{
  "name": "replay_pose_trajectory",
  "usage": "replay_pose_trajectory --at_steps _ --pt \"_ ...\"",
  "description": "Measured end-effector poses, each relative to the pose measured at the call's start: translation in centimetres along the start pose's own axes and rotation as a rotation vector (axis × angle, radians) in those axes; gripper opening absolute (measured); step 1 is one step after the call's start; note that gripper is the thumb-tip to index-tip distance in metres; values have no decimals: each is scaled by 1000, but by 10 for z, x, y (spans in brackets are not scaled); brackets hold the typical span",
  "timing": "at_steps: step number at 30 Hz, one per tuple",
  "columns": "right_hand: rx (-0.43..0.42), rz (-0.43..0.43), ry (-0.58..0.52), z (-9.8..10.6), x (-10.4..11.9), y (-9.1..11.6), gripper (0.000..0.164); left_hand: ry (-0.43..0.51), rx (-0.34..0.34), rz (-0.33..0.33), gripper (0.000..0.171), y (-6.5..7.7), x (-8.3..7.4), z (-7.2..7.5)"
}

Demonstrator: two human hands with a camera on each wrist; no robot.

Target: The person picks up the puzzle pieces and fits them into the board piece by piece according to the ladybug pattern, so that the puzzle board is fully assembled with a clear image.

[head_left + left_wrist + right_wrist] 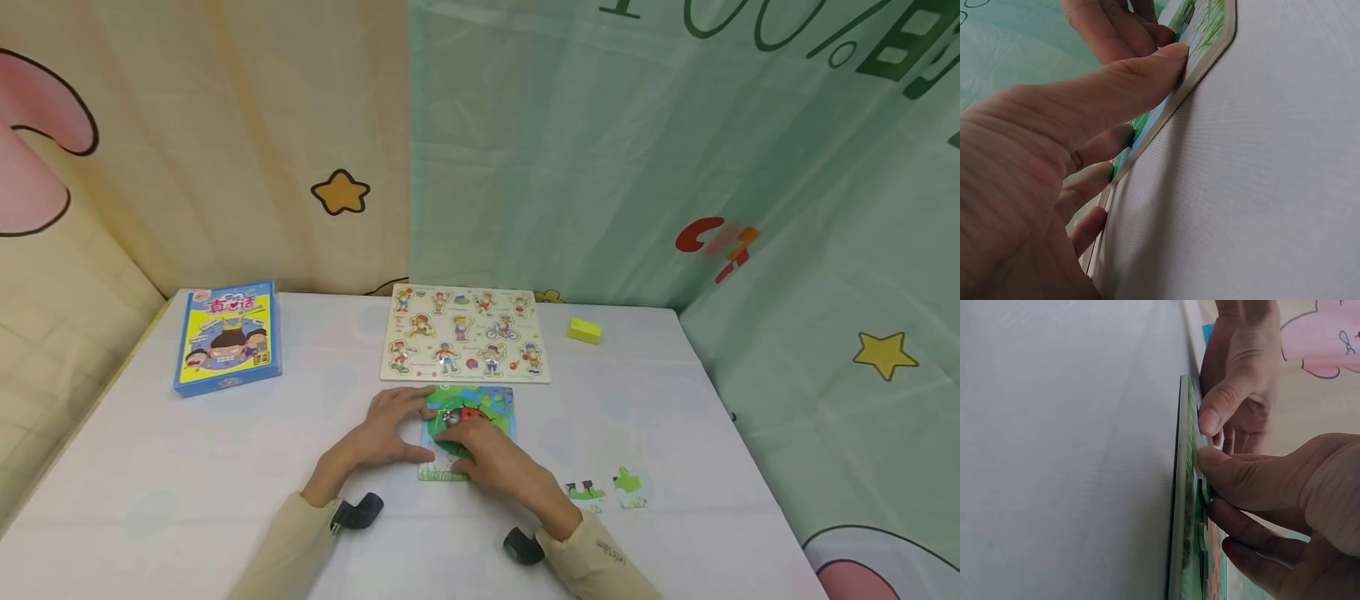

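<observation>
A ladybug jigsaw puzzle (504, 404) lies in its board at the middle of the table. My left hand (386, 432) rests along the board's left side, thumb and fingertips touching the edge. Over the lower middle of the picture, my right hand (495, 458) pinches a green puzzle piece (1202, 490) between thumb and fingers, low against the board. That piece is mostly hidden by the hand in the head view. Two loose puzzle pieces, one with dark feet (585, 492) and one mostly green (628, 483), lie to the right of my right wrist.
Behind the puzzle lies a larger board with cartoon children (465, 333). A blue and yellow box (228, 337) sits at the back left, and a yellow block (583, 331) at the back right. Patterned curtains (525, 167) hang behind the white table (187, 467).
</observation>
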State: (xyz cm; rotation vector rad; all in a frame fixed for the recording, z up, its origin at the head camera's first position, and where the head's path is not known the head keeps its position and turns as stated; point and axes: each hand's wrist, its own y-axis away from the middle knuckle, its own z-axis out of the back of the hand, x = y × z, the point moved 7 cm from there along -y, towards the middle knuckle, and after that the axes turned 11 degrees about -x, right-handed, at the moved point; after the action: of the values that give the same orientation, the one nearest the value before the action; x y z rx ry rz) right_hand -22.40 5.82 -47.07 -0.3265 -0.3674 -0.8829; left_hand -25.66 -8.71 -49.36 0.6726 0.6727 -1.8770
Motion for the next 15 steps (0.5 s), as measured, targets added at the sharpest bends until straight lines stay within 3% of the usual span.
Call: replay_pose_trajectory --at_steps 11,15 --pt "2 -19 21 0 1 1 45 7 8 6 42 -1 2 -2" --pt "-20 -21 75 2 0 -1 47 -4 15 11 42 -2 3 -1"
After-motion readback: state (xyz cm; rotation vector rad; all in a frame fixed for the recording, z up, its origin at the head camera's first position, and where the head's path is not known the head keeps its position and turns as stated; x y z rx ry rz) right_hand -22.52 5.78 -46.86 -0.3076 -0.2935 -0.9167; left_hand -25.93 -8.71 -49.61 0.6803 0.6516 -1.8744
